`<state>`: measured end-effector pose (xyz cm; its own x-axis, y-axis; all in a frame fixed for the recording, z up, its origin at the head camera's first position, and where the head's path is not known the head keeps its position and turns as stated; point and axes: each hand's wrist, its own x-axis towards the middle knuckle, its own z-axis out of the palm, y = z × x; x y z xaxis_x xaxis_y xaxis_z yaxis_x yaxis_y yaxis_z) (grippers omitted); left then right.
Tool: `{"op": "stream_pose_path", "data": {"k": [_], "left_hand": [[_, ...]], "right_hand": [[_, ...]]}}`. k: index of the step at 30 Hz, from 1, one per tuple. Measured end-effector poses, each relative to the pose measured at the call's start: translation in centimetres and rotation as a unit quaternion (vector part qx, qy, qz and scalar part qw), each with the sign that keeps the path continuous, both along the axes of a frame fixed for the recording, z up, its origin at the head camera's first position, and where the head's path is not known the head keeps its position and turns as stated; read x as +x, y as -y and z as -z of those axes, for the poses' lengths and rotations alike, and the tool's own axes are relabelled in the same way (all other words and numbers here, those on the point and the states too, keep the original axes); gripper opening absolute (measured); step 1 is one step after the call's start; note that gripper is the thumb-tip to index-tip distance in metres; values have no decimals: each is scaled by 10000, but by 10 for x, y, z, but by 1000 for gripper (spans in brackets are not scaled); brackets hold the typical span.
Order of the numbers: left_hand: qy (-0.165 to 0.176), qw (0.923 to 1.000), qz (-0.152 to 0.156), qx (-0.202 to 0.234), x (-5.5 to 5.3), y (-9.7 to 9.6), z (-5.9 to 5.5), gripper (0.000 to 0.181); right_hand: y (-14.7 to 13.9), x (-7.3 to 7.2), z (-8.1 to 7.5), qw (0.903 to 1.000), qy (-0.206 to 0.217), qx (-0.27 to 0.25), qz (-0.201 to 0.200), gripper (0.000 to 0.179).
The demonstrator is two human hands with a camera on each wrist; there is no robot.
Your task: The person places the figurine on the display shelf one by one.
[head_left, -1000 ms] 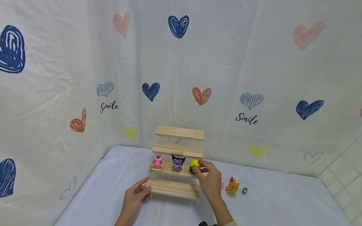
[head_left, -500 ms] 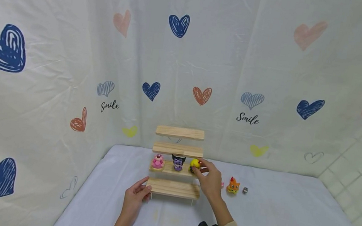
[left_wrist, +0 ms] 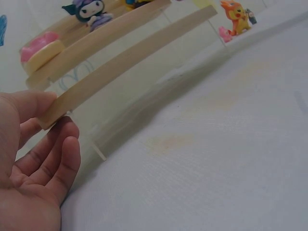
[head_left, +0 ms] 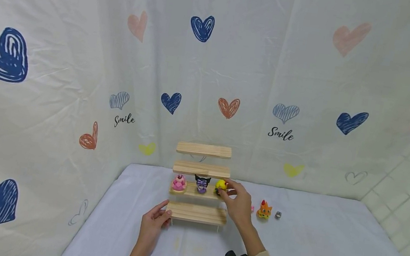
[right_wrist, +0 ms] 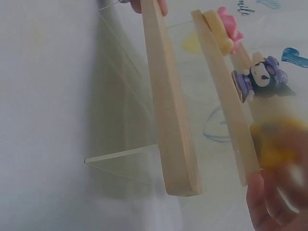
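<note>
A wooden tiered display shelf (head_left: 196, 213) stands on the white cloth. My left hand (head_left: 151, 224) grips the left end of its lowest board, with the thumb on top and fingers underneath in the left wrist view. At the right end of the second board from the bottom, my right hand (head_left: 239, 204) pinches a yellow figurine (head_left: 220, 185), blurred and partly covered by fingers in the right wrist view. On that same board stand a pink figurine (head_left: 179, 183) at the left and a purple figurine with a black pointed hood (head_left: 202, 184) in the middle.
Right of the shelf, an orange fox-like figurine (head_left: 264, 210) stands on the cloth. Beside it are a small grey item (head_left: 277, 215) and a small pink item (left_wrist: 224, 34), partly hidden by the right hand in the head view. A heart-printed curtain (head_left: 252, 77) hangs behind.
</note>
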<state>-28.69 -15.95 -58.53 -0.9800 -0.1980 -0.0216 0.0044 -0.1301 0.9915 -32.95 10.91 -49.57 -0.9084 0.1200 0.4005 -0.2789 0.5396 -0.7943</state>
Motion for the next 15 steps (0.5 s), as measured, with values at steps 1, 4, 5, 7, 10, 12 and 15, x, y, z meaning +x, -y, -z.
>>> {"op": "stream_pose_path", "data": {"k": [1,4,5,7,10,12,15], "left_hand": [[-2,10000,1,-16,0,0,0,51],[-2,10000,12,-9,0,0,0,50],[-7,10000,20,-10,0,0,0,50],[-20,10000,21,-33,0,0,1,50],[-35,10000,-4,-49,1,1,1,49],[-52,9999,-12,-93,0,1,2,49],[-26,10000,-32,-67,0,1,3,49]], "right_hand": [[0,0,0,10000,26,11,4,40],[-2,1,1,10000,83,-19,-28,41],[-2,2,1,9999,85,-26,-49,41],[-5,4,1,9999,67,-44,-96,42],[-9,8,1,9997,-7,-164,-156,41],[-12,11,1,9995,-14,-258,-191,39],[-18,16,2,9989,32,-403,-236,35]]}}
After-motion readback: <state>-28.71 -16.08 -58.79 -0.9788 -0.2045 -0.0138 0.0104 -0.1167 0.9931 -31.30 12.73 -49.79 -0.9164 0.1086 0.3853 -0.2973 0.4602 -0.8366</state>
